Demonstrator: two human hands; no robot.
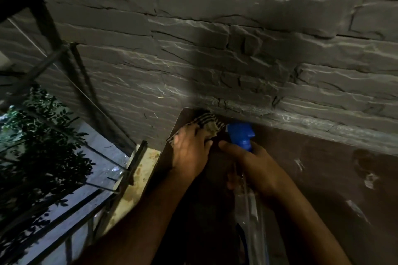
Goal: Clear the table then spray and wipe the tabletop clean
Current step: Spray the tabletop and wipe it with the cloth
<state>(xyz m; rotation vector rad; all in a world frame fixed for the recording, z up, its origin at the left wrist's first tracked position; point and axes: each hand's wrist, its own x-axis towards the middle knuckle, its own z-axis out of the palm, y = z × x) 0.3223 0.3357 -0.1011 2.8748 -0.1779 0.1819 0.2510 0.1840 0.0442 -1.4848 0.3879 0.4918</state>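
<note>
Two bare forearms are reaching in from the bottom edge of the view, nearest the camera, over the dark brown tabletop (323, 178), which is running along the grey stone wall (193, 38) and showing pale smears and wet-looking patches toward its right side. No loose items are showing on the visible part of the surface, so the clearing step looks done and the spray-and-wipe step seems to be in hand.

Beyond the table's left edge, a metal railing (64, 189) and leafy branches (43, 135) are showing in dim light.

Next in size, the clear spray bottle (249, 211) is pointing its blue trigger head (241, 136) toward the far left corner of the table. The right hand (256, 170) is gripping the bottle's neck, fingers curled around it just below the head.

Smaller still, the left hand (189, 153) is pressing down on a striped cloth (206, 122) at the far left corner, right against the wall. Whether its fingers are flat or curled into the fabric cannot be told, since blur is hiding them.

As a judgement, the next move is calling for sweeping the cloth back from the corner along the wall edge, then spraying the smeared patches on the right and wiping those.
</note>
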